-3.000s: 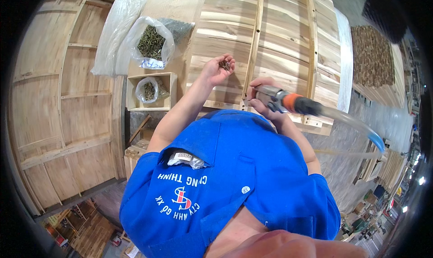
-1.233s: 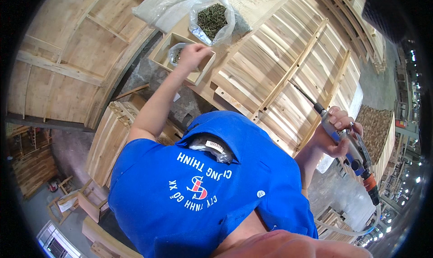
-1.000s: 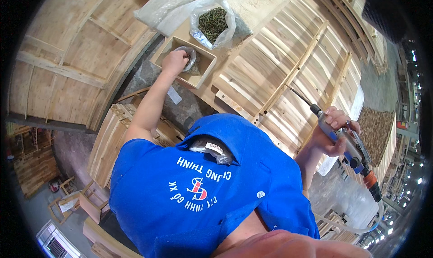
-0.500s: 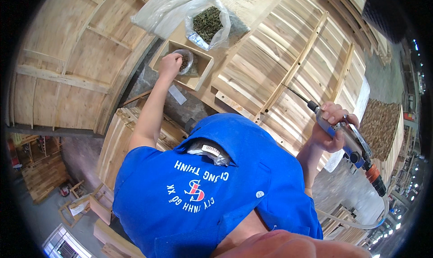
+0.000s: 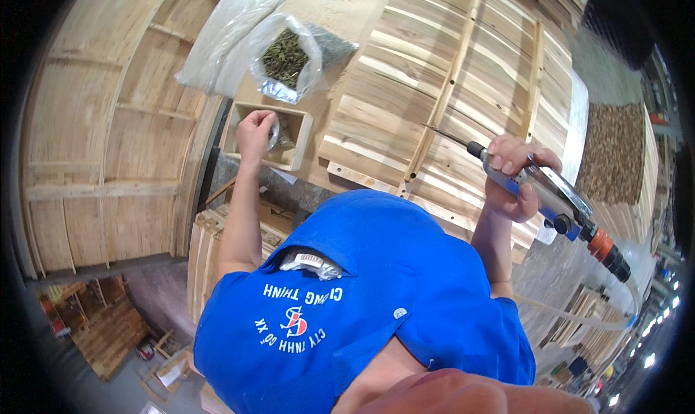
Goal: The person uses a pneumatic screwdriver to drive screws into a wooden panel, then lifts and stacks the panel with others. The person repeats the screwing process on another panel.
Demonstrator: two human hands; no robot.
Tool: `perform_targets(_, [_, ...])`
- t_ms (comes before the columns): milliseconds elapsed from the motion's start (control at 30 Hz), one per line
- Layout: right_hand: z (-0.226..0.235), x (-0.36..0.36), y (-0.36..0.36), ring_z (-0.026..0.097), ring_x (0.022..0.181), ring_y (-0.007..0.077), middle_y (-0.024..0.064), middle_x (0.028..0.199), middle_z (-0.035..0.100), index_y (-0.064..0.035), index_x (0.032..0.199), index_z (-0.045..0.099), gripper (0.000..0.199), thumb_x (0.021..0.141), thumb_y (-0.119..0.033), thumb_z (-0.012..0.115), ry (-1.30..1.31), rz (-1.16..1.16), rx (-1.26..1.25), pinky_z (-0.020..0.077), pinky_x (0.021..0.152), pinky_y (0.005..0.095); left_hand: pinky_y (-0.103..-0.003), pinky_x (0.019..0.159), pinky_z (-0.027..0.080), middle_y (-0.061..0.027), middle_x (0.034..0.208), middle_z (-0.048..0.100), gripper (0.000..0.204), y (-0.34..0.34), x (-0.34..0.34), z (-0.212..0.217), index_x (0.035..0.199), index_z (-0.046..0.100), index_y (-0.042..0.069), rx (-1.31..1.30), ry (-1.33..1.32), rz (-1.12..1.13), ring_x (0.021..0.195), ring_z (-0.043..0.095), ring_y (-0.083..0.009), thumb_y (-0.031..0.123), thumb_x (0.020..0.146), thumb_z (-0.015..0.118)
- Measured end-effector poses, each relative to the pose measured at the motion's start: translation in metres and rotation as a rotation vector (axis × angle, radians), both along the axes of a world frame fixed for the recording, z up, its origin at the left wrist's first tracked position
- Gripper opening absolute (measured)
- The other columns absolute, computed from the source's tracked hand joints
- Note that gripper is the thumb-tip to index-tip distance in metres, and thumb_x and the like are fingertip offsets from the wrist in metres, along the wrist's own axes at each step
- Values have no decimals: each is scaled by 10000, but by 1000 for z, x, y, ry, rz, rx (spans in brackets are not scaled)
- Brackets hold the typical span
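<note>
My right hand [image 5: 515,175] is wrapped round the grip of an air screwdriver [image 5: 561,197], silver and blue with an orange ring at its hose end. Its long thin bit [image 5: 450,136] points left, over the slatted wooden panel. My left hand [image 5: 256,133] is at a small open wooden box [image 5: 302,142], fingers pinched together; whatever they hold is hidden. Partly behind that hand, a clear plastic container [image 5: 275,134] sits in the box. Beyond the box stands an open clear bag [image 5: 315,52] full of small brownish pieces, perhaps screws [image 5: 285,59].
The slatted panel [image 5: 369,88] carries two long strips [image 5: 443,95] with dark holes. Large wooden frames [image 5: 108,132] stand at left, with clear plastic wrap [image 5: 217,45] near them. A pale hose [image 5: 579,316] trails from the screwdriver. Stacked wood [image 5: 615,153] lies at right.
The view has shifted, so the bench things appear further left. My left hand has stayed at the box, its fingers now drawn up beside the container. My right hand still grips the screwdriver.
</note>
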State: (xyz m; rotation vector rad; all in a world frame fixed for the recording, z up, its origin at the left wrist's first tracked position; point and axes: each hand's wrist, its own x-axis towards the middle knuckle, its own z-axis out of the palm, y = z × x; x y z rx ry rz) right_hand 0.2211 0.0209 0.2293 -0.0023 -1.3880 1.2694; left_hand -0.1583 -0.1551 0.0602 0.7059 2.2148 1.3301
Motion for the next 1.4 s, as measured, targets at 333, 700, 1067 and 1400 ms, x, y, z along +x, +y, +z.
perform_targets(333, [8, -17, 31, 498, 677, 188, 61, 731, 498, -72, 1109, 426, 399, 779, -237, 578, -11, -81, 16, 409, 671, 373, -163, 377, 248, -50, 845, 661, 184, 173, 168, 38, 981, 625, 11, 183, -813, -526, 440, 340, 10, 110, 826, 610])
perform_targets(700, [-13, -19, 65, 536, 680, 199, 87, 721, 530, -37, 1079, 397, 452, 787, -248, 669, -76, -164, -81, 461, 697, 401, -160, 393, 265, -38, 817, 674, 184, 215, 191, 37, 1001, 624, 16, 200, -783, -570, 457, 369, 10, 95, 839, 592])
perform_targets(1067, [-45, -35, 96, 513, 696, 193, 86, 732, 510, -30, 1103, 385, 422, 776, -161, 617, -220, -163, -181, 441, 704, 380, -158, 389, 254, -45, 855, 667, 264, 235, 199, 35, 1095, 583, 22, 81, -969, -564, 442, 337, 7, 84, 840, 561])
perform_targets(1400, [-61, -39, 156, 552, 700, 154, 79, 733, 553, 13, 1088, 429, 378, 753, -69, 583, -432, -314, -382, 462, 695, 318, -186, 394, 209, 87, 578, 340, 460, 280, 204, 22, 1280, 474, 154, -136, -949, -815, 442, 279, -15, 79, 827, 509])
